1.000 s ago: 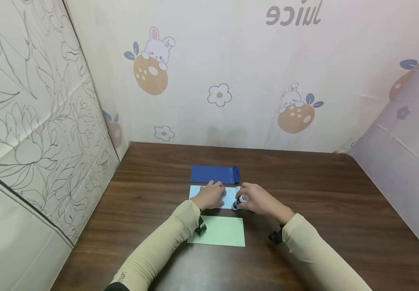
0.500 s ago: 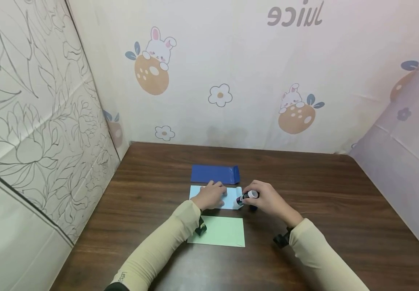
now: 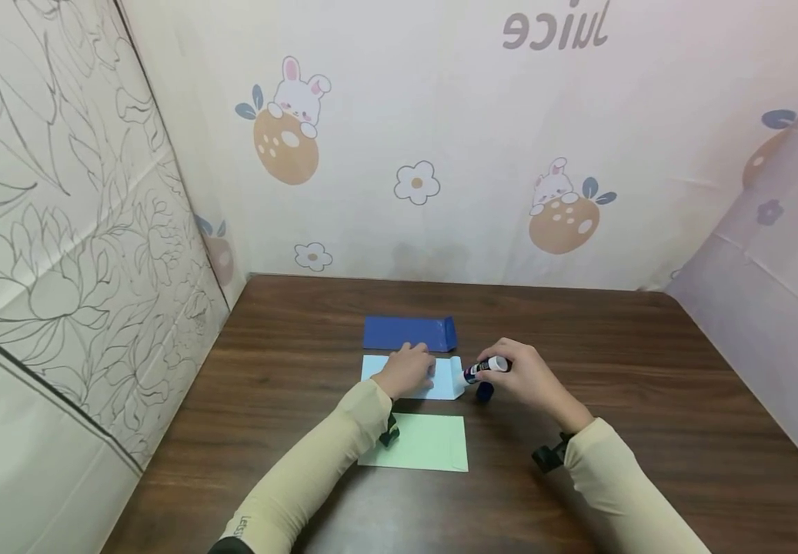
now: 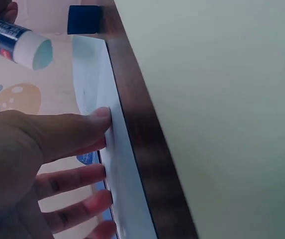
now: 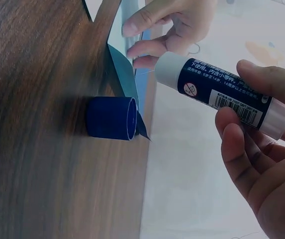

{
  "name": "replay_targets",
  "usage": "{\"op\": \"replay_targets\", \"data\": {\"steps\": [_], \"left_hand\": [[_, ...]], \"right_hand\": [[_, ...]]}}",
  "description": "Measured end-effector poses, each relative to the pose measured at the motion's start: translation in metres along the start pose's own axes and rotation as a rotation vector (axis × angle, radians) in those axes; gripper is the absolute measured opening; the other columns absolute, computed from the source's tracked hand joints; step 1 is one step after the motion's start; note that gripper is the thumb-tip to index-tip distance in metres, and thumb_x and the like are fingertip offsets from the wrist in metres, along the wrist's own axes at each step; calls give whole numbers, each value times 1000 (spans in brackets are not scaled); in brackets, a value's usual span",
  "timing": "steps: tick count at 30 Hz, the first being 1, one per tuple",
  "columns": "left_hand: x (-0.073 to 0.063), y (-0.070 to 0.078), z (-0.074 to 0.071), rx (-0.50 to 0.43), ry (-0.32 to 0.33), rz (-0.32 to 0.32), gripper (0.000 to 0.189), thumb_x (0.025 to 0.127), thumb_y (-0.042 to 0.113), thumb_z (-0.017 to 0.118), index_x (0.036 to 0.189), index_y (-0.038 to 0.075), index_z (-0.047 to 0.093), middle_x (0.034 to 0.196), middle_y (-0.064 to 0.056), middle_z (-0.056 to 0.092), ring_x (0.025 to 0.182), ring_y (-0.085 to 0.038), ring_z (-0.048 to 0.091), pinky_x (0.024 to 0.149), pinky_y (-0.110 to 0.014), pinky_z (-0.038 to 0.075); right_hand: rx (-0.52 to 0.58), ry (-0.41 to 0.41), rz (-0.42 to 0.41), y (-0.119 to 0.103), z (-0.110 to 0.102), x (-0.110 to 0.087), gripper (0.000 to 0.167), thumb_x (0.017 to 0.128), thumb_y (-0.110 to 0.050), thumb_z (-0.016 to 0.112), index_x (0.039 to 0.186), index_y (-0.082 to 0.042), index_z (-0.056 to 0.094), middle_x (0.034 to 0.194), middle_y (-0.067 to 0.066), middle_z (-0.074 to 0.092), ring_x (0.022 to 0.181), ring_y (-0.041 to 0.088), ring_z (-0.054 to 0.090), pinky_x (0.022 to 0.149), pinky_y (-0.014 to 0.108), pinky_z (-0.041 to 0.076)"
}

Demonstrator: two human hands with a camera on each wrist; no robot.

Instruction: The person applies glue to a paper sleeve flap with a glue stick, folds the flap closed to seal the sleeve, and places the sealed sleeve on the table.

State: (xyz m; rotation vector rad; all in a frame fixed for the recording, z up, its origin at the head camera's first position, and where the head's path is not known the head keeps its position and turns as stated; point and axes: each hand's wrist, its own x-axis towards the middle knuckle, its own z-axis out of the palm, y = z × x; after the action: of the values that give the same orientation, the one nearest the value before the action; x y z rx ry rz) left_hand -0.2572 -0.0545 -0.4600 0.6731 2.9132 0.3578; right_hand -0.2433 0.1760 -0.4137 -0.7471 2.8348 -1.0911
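A light blue envelope (image 3: 444,382) lies in the middle of the table, its flap raised at the right end. My left hand (image 3: 407,372) presses it with the fingertips, fingers fairly straight in the left wrist view. Just right of the flap, my right hand (image 3: 529,378) pinches an uncapped glue stick (image 5: 222,94) between thumb and fingers. The stick is tilted, with its white end toward the envelope. Its label and barcode show in the right wrist view. The dark blue cap (image 5: 110,118) stands on the table below the stick, close to the flap.
Behind the light blue envelope lies a dark blue envelope (image 3: 404,333), its flap also at the right. A pale green envelope (image 3: 432,445) lies nearer the body, partly under the left wrist. The brown wooden table (image 3: 620,338) meets a printed curtain (image 3: 371,138) at the back.
My right hand has drawn the glue stick to the right, off the envelope's flap, tilting it more level. The cap now shows beneath it. My left hand has stayed nearly in place.
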Motion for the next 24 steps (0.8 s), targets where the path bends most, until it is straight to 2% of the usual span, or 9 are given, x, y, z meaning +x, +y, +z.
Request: {"op": "replay_targets", "data": {"steps": [3, 7, 11, 15, 19, 22, 24], "left_hand": [[4, 1, 0, 40, 28, 58, 11, 88, 21, 72, 95, 12, 73, 103, -1, 64, 90, -18, 52, 76, -30, 46], [7, 2, 1, 79, 38, 112, 11, 88, 17, 71, 95, 8, 74, 100, -3, 66, 91, -17, 58, 83, -26, 48], [9, 2, 1, 74, 27, 103, 18, 88, 19, 73, 103, 8, 70, 104, -4, 67, 95, -18, 62, 84, -29, 51], [12, 2, 2, 30, 25, 83, 26, 88, 18, 72, 111, 8, 65, 108, -5, 67, 99, -18, 63, 87, -31, 51], [14, 2, 2, -30, 42, 70, 23, 94, 15, 63, 115, 6, 62, 111, -7, 69, 100, -19, 66, 88, -33, 52], [14, 3, 2, -61, 49, 65, 28, 100, 22, 56, 122, 5, 58, 116, -9, 69, 104, -21, 67, 90, -35, 53], [13, 4, 1, -65, 43, 59, 36, 102, 29, 52, 130, 7, 55, 125, -9, 66, 112, -22, 65, 95, -37, 51]], "right_hand": [[-3, 12, -6, 2, -2, 0, 17, 83, -17, 77, 98, -11, 72, 94, 3, 65, 82, 17, 55, 68, 25, 47], [-4, 29, -12, 4, -5, -1, 19, 83, -17, 77, 99, -9, 72, 93, 3, 65, 81, 17, 54, 67, 25, 46], [-6, 54, -10, 7, -8, -2, 19, 82, -15, 78, 99, -8, 73, 92, 3, 66, 80, 18, 54, 65, 25, 45], [-7, 63, -6, 9, -10, -3, 20, 83, -15, 77, 100, -7, 73, 93, 3, 65, 80, 18, 53, 65, 26, 45], [-1, 67, 6, 11, -11, -5, 19, 83, -15, 77, 99, -7, 72, 93, 4, 65, 79, 18, 53, 64, 25, 45], [0, 78, 15, 12, -13, -8, 18, 82, -14, 77, 98, -8, 72, 92, 4, 65, 78, 18, 52, 63, 25, 44], [-4, 83, 20, 13, -14, -9, 18, 83, -14, 77, 98, -8, 72, 92, 4, 65, 77, 18, 52, 63, 25, 44]]}}
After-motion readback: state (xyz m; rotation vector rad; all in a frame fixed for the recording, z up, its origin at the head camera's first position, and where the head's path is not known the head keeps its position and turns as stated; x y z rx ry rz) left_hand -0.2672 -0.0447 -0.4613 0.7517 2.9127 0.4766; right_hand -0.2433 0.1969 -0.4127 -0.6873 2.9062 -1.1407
